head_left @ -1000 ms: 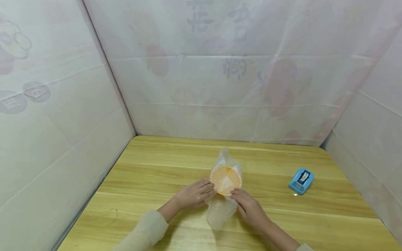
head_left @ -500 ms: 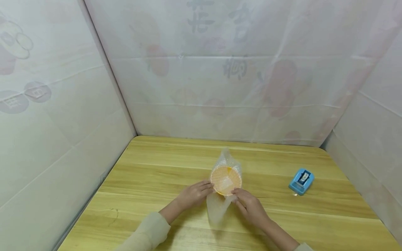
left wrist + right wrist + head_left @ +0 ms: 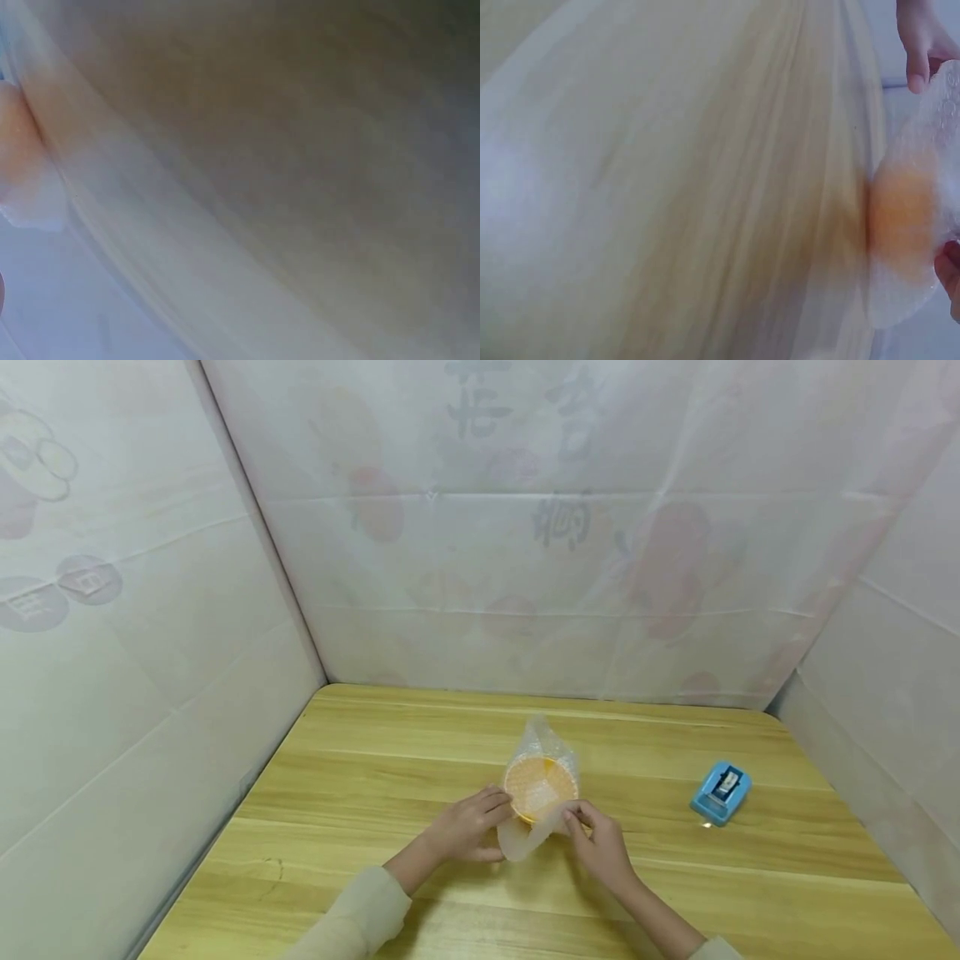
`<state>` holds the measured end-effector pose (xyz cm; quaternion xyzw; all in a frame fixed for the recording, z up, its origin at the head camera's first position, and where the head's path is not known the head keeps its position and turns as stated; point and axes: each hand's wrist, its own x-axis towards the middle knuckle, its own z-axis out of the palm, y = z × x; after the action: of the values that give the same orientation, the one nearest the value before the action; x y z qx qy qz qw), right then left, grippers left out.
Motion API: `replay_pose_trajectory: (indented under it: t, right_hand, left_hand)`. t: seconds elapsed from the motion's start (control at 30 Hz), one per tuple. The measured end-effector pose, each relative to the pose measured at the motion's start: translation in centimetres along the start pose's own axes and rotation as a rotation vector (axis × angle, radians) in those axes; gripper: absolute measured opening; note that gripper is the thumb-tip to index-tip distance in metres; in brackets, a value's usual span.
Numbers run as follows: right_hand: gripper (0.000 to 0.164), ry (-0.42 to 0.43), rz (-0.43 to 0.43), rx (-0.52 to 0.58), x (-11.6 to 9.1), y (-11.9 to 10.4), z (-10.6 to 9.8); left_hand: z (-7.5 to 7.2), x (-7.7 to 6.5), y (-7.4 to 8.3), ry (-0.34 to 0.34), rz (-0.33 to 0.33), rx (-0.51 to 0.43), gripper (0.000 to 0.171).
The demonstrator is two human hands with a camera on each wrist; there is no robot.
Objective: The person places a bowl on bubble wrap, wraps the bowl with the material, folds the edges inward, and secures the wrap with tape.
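In the head view, a round orange container [image 3: 538,787] sits on the wooden table inside clear bubble wrap [image 3: 542,739]. One end of the wrap trails off at the back. My left hand [image 3: 467,827] lies against the container's left side, fingers on the rim and thumb spread below. With thumb and fingers, my right hand [image 3: 602,850] pinches the near flap of the wrap, which is lifted and folding over the near rim. The right wrist view has the orange side through the wrap [image 3: 900,304]. At the left wrist view's edge, a blurred orange patch [image 3: 16,142] shows.
A blue tape dispenser [image 3: 721,793] stands to the right, a short bit of clear tape at its near end. The wooden table [image 3: 360,760] meets printed cloth walls [image 3: 480,643] behind and on both sides.
The near flap of bubble wrap, earlier hanging toward me, has come up toward the container's near rim with my right hand. My left hand has barely shifted.
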<state>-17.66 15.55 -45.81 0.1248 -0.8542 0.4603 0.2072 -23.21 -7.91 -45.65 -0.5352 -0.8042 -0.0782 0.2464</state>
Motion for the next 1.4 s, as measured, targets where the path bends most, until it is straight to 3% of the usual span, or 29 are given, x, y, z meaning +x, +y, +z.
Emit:
replay_pose_trajectory:
  t: [0.07, 0.2, 0.3, 0.47, 0.63, 0.8, 0.93, 1.1, 1.2, 1.27, 1.33, 1.4]
  right_hand:
    - [0.01, 0.014, 0.027, 0.01, 0.2, -0.2, 0.0]
    - [0.01, 0.008, 0.078, 0.026, 0.3, -0.4, -0.1]
    - [0.01, -0.008, 0.142, 0.042, 0.4, -0.4, -0.2]
    - [0.009, -0.036, 0.282, 0.109, 0.7, -0.4, -0.6]
    - [0.012, -0.058, 0.395, 0.178, 1.1, -0.2, -1.0]
    - [0.016, -0.077, 0.487, 0.223, 1.4, 0.0, -1.2]
    - [0.019, -0.067, 0.502, 0.238, 1.5, -0.1, -1.2]
    - [0.031, -0.027, 0.544, 0.264, 1.6, -0.3, -1.1]
    - [0.033, -0.003, 0.565, 0.26, 1.6, -0.4, -1.1]
    - [0.032, 0.026, 0.549, 0.246, 1.6, -0.3, -1.0]
    - [0.032, 0.061, 0.521, 0.227, 1.5, -0.2, -0.8]
    - [0.031, 0.098, 0.484, 0.208, 1.4, -0.1, -0.6]
  left_hand:
    - [0.1, 0.0, 0.1, 0.0, -0.009, 0.015, 0.054]
    - [0.3, 0.1, 0.5, 0.016, -0.077, -0.016, 0.032]
    - [0.4, 0.4, 0.7, 0.045, -0.168, -0.114, 0.02]
    - [0.5, 1.1, 0.9, 0.085, -0.337, -0.309, 0.016]
    - [0.5, 1.6, 0.9, 0.065, -0.493, -0.44, 0.006]
    - [0.7, 2.2, 0.9, 0.062, -0.585, -0.53, 0.007]
    - [0.9, 2.5, 0.9, 0.067, -0.632, -0.595, 0.009]
    - [1.1, 2.9, 0.8, 0.047, -0.688, -0.637, 0.025]
    - [1.2, 3.1, 0.7, 0.065, -0.692, -0.633, 0.03]
    - [1.5, 3.2, 0.6, 0.079, -0.646, -0.565, 0.025]
    - [1.7, 3.4, 0.5, 0.11, -0.542, -0.418, 0.021]
    - [1.8, 3.6, 0.4, 0.141, -0.403, -0.203, 0.02]
